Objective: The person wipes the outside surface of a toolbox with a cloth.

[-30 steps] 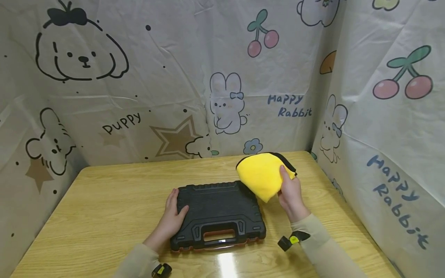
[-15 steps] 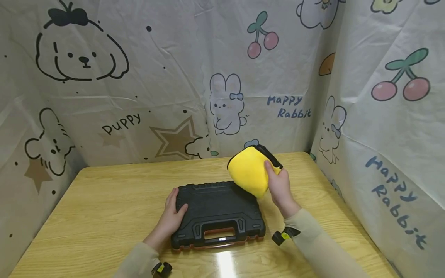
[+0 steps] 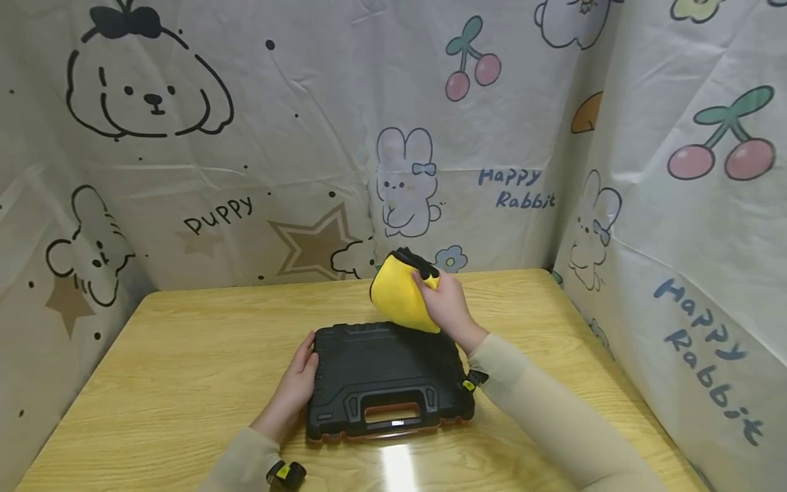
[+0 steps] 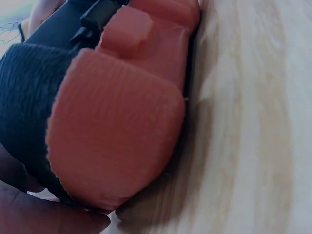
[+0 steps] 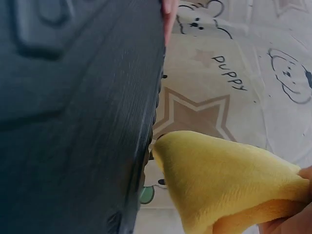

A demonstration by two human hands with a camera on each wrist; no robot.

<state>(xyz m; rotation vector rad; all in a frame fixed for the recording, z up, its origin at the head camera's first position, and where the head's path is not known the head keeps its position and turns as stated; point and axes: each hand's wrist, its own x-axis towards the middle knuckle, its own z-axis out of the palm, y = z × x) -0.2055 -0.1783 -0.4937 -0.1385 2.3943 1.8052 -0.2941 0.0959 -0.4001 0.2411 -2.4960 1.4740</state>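
A black plastic carrying case (image 3: 375, 365) with a reddish-orange lower shell (image 4: 117, 126) lies flat on the table, handle toward me. My left hand (image 3: 294, 388) rests along its left side, fingers touching the edge. My right hand (image 3: 451, 307) grips a yellow cloth with black edging (image 3: 399, 294), bunched and folded, over the far right part of the lid. In the right wrist view, the yellow cloth (image 5: 224, 180) hangs near the case's far edge; whether it touches the lid is hard to tell.
The wooden table (image 3: 203, 362) extends around the case on all sides. A white printed sheet (image 3: 295, 157) hangs behind the table and along both sides. A small camera (image 3: 286, 474) is strapped to the left wrist.
My right hand has moved left and slightly farther away with the yellow cloth, across the case's far side. The left thumb has drawn back from the lid to the case's left edge.
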